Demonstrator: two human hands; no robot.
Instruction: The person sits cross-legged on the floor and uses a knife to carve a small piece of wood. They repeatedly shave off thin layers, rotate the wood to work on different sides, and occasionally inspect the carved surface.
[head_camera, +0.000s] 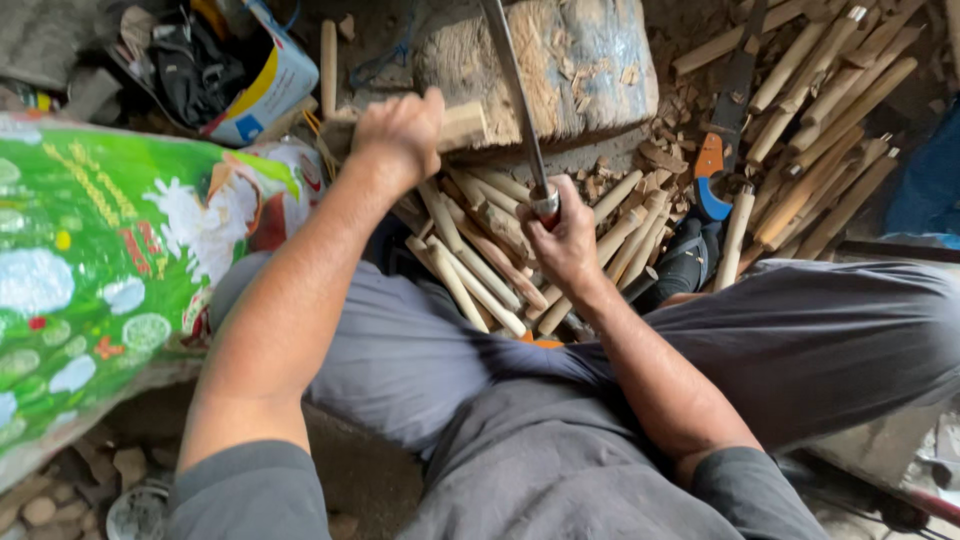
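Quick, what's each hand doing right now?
Left hand: closed around a wooden stick lying on the chopping block.
Right hand: closed around the handle of a long blade.

Chopping block (590, 70) ahead, sack (90, 270) left, wooden sticks (820, 110) right.

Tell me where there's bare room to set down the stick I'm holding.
Little is bare. The top of the chopping block, right of the blade, holds only chips. Your lap between your arms is free too. Crowded: carved sticks fill the floor below the block, more sticks and a saw lie right, a green sack left.
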